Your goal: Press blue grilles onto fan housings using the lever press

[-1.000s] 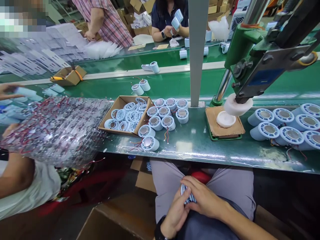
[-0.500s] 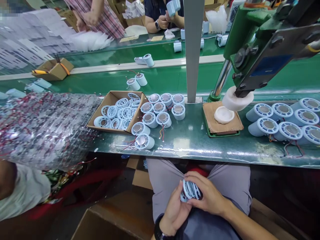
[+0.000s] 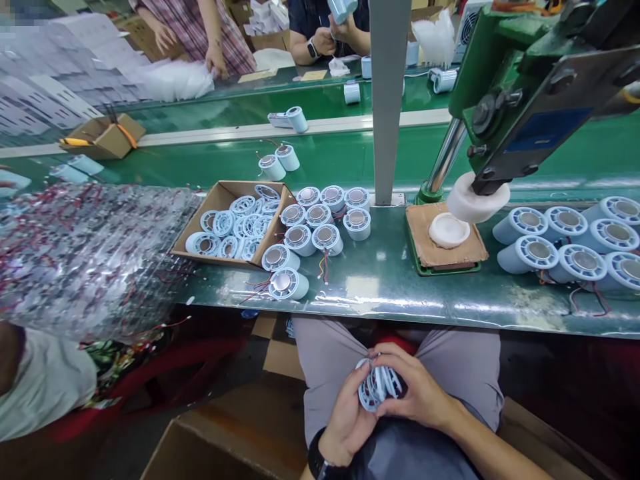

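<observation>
Cradling a loose stack of light-blue rings (image 3: 379, 388) just above the lap, the left hand (image 3: 345, 408) curls its thumb and fingers round one end, while the right hand (image 3: 419, 388) arches over the other, thumb and fingers parted by the width of the stack; the fingertips behind the rings cannot be made out. The rings lean and fan apart, so handling them well likely calls for light, even pressure from both ends and rims lined up, since a hard pinch on one edge could pop some loose. On the bench (image 3: 370, 267), an open cardboard box (image 3: 275, 233) holds a jumble of similar rings (image 3: 243, 225), tilted over one another, with blue cylinders (image 3: 326, 238) just beside its right wall. Farther back at left, a smaller carton (image 3: 108, 143) bears orange and yellow items. Low at left, the contents of a large carton (image 3: 225, 433) cannot be told.
</observation>
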`<control>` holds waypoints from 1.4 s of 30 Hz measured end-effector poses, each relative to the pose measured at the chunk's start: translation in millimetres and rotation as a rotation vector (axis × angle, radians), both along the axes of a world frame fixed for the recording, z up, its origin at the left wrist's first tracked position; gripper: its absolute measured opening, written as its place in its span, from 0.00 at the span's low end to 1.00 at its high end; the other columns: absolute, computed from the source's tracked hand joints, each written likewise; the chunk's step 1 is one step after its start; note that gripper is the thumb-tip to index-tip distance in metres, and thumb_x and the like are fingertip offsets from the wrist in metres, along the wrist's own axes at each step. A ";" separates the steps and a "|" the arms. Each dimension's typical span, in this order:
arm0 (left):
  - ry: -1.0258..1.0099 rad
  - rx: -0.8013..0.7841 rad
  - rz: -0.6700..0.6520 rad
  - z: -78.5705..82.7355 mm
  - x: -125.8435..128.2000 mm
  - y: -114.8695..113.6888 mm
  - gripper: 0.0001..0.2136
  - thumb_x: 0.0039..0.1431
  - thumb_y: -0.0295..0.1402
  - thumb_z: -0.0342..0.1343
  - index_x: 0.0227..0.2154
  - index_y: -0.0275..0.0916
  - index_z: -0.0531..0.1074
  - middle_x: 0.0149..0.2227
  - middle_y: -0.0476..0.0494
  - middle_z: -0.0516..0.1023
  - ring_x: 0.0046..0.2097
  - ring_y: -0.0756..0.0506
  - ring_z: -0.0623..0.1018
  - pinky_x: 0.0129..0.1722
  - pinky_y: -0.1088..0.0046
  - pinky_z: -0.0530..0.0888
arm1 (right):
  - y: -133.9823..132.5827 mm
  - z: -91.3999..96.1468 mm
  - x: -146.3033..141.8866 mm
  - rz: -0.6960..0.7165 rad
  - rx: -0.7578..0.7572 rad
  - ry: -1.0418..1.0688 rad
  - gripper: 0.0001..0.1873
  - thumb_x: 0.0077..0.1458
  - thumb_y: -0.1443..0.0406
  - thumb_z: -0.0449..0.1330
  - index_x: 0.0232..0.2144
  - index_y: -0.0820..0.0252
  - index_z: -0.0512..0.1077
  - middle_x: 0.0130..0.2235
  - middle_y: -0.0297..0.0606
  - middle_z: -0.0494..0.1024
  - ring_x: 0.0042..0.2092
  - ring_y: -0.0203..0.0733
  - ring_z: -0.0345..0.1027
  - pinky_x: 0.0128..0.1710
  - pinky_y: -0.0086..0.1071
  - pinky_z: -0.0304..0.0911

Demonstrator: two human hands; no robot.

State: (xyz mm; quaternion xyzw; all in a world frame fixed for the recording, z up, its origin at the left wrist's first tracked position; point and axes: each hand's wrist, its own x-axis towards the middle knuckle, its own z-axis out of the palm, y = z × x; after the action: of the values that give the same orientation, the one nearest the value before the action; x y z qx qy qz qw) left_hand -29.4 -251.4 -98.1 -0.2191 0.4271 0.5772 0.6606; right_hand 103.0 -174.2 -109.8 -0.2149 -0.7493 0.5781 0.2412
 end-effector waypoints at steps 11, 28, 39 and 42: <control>0.008 0.037 -0.008 2.8 -7.3 6.2 0.07 0.54 0.31 0.65 0.34 0.35 0.75 0.37 0.37 0.83 0.41 0.39 0.82 0.39 0.64 0.77 | 10.7 8.8 9.3 -0.220 -0.105 -0.043 0.16 0.63 0.62 0.49 0.53 0.53 0.60 0.45 0.41 0.73 0.39 0.41 0.74 0.37 0.32 0.71; -0.033 0.130 -0.102 -2.6 -7.3 -1.4 0.12 0.45 0.32 0.70 0.33 0.37 0.77 0.35 0.42 0.84 0.41 0.40 0.81 0.42 0.61 0.75 | 13.3 24.0 1.0 -0.066 0.072 -0.446 0.14 0.50 0.76 0.53 0.36 0.57 0.71 0.42 0.38 0.72 0.42 0.41 0.68 0.44 0.32 0.64; -0.124 0.172 -0.164 -17.5 -7.1 -4.7 0.13 0.54 0.40 0.64 0.35 0.34 0.78 0.34 0.43 0.82 0.35 0.45 0.79 0.36 0.66 0.74 | 22.8 47.7 12.5 0.250 0.069 -0.501 0.12 0.49 0.76 0.54 0.33 0.58 0.70 0.41 0.36 0.73 0.42 0.38 0.69 0.43 0.28 0.61; -0.136 0.147 -0.194 -23.5 -2.2 -7.0 0.15 0.54 0.43 0.64 0.33 0.33 0.78 0.29 0.44 0.81 0.30 0.47 0.77 0.33 0.69 0.72 | 20.1 54.2 8.0 0.367 0.128 -0.636 0.09 0.50 0.73 0.56 0.33 0.56 0.72 0.43 0.36 0.73 0.43 0.40 0.70 0.42 0.29 0.61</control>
State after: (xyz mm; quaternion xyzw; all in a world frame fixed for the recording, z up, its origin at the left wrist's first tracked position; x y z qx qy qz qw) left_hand -31.6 -258.4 -121.7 -0.1663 0.3569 0.5240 0.7552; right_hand 111.0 -154.1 -55.6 -0.2302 -0.8474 0.4682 -0.0984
